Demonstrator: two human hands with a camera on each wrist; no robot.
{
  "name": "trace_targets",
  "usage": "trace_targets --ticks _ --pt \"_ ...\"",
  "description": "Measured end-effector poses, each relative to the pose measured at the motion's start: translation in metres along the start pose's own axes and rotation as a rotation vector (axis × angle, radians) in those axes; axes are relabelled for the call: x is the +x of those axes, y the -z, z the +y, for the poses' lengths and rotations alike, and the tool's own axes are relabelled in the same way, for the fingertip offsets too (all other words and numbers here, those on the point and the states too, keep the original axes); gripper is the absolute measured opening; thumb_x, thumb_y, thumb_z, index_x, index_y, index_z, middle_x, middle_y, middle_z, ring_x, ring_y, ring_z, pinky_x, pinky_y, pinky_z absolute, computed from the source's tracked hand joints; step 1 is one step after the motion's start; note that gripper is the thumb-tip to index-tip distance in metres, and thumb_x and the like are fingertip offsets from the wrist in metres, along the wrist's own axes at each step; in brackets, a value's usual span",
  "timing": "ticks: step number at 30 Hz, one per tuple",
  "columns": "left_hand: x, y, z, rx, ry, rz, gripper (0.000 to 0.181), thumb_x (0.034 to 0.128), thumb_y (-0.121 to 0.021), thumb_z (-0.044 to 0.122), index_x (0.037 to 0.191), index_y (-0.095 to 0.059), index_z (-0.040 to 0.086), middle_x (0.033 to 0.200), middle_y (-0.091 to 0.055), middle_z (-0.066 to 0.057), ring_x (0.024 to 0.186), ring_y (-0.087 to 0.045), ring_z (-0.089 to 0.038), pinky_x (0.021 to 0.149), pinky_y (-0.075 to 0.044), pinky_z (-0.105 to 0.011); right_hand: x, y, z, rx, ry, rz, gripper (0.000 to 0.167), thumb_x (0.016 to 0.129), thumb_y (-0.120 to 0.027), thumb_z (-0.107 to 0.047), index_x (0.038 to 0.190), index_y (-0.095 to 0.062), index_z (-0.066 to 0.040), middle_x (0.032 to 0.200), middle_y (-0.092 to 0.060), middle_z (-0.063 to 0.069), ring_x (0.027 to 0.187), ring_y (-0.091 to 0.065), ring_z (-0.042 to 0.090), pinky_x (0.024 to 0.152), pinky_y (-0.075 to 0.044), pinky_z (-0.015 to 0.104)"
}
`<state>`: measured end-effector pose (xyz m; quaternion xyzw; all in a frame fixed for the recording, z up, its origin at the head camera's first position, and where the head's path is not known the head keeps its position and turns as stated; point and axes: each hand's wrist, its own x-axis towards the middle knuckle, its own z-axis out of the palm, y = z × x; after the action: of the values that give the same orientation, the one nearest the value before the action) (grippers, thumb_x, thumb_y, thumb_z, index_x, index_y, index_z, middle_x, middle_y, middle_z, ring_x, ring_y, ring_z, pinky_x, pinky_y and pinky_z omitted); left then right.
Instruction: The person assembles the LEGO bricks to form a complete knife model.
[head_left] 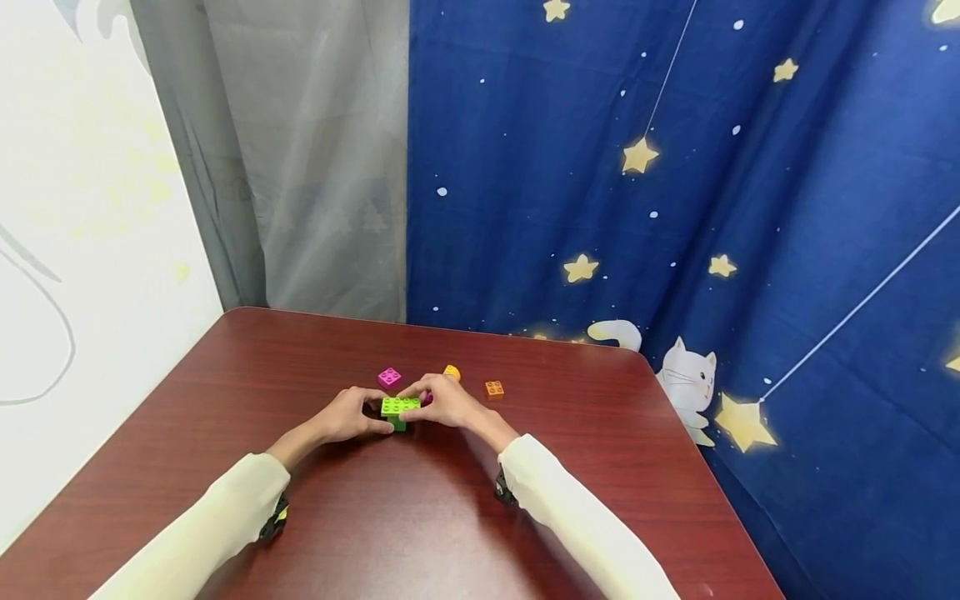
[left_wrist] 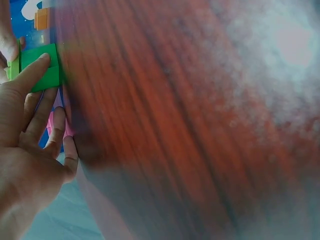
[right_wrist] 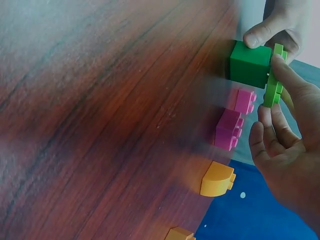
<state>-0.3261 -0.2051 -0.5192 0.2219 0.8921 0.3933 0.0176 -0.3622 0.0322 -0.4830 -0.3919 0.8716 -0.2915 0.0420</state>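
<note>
A dark green block (right_wrist: 250, 64) stands on the table with a flat light green brick (head_left: 401, 406) on its studded side. The left hand (head_left: 348, 415) grips the dark green block (left_wrist: 46, 75), thumb on its near face and fingers behind. From the other side, the right hand (head_left: 447, 403) pinches the light green brick (right_wrist: 273, 89) between thumb and fingers. In the right wrist view the light green brick sticks out past the dark green block.
Behind the hands on the red-brown table (head_left: 360, 517) lie a pink brick (head_left: 389, 377), a magenta brick (right_wrist: 229, 129), a yellow rounded brick (right_wrist: 217, 179) and an orange brick (head_left: 494, 390). Curtains hang beyond the table's back edge.
</note>
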Motion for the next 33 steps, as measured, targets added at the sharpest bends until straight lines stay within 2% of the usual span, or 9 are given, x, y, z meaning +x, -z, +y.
trace_targets --ticks 10,17,26,33 --pt "0.0003 -0.0012 0.001 0.004 0.0 0.002 0.033 0.0839 -0.089 0.02 0.111 -0.074 0.007 0.091 -0.072 0.004 0.085 -0.064 -0.012 0.077 -0.052 -0.031 0.0016 -0.0017 -0.0033 0.002 0.011 0.006 0.036 0.088 -0.086 -0.029 0.121 -0.079 -0.017 0.096 -0.066 -0.003 0.094 -0.064 0.028 0.071 -0.042 0.016" --pt "-0.0002 -0.0013 0.0039 -0.003 0.008 -0.004 0.033 0.0834 -0.089 0.019 0.111 -0.074 0.008 0.091 -0.073 0.004 0.085 -0.064 -0.012 0.078 -0.052 -0.031 0.0021 0.0013 -0.0048 -0.069 0.06 -0.011 0.035 0.09 -0.084 -0.032 0.122 -0.078 -0.018 0.099 -0.067 -0.005 0.094 -0.063 0.024 0.073 -0.044 0.016" --pt "-0.0001 0.0001 0.0024 -0.004 0.002 0.001 0.034 0.0838 -0.089 0.02 0.112 -0.074 0.007 0.091 -0.073 0.004 0.085 -0.064 -0.012 0.077 -0.052 -0.03 0.0018 -0.0022 -0.0036 -0.048 0.036 -0.003 0.036 0.09 -0.084 -0.03 0.123 -0.078 -0.017 0.103 -0.069 -0.002 0.096 -0.064 0.024 0.074 -0.044 0.015" --pt "-0.0032 -0.001 0.0013 -0.002 -0.013 0.018 0.033 0.0831 -0.089 0.019 0.11 -0.074 0.006 0.09 -0.073 0.003 0.084 -0.065 -0.013 0.076 -0.052 -0.029 0.0032 -0.0065 -0.0009 -0.025 0.024 0.011 0.036 0.088 -0.086 -0.03 0.121 -0.079 -0.018 0.096 -0.065 -0.003 0.094 -0.065 0.026 0.072 -0.044 0.016"
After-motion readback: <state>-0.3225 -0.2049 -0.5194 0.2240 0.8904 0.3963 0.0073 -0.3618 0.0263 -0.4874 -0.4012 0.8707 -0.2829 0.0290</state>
